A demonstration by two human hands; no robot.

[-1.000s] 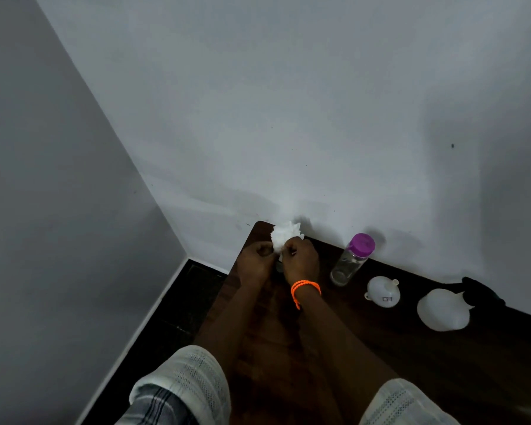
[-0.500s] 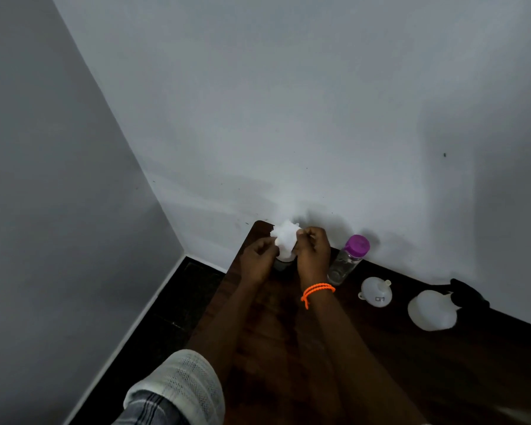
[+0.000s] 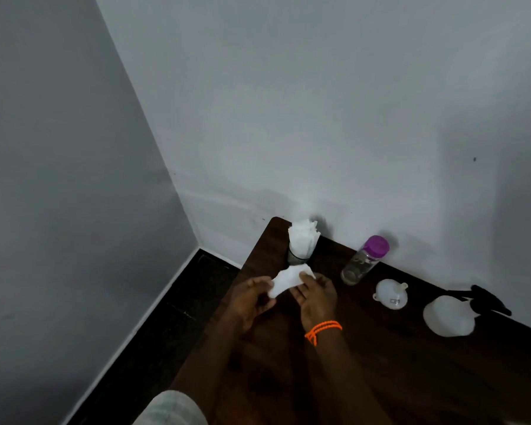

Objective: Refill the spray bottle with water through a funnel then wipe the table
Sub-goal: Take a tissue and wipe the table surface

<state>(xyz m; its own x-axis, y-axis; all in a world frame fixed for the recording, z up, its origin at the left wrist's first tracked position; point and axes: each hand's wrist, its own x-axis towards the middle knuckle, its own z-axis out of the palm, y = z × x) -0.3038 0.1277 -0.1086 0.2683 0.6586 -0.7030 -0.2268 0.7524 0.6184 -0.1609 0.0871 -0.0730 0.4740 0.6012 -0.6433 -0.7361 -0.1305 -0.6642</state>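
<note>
Both hands pinch one white paper tissue: your left hand and right hand hold it over the dark wooden worktop, probably for wiping. The translucent white spray bottle lies well right, beyond the white plastic funnel.

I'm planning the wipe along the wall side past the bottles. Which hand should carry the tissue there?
Probably the right hand: it already pinches the tissue and lies nearer the water bottle, funnel and spray bottle. The left hand would have to cross over.
</note>
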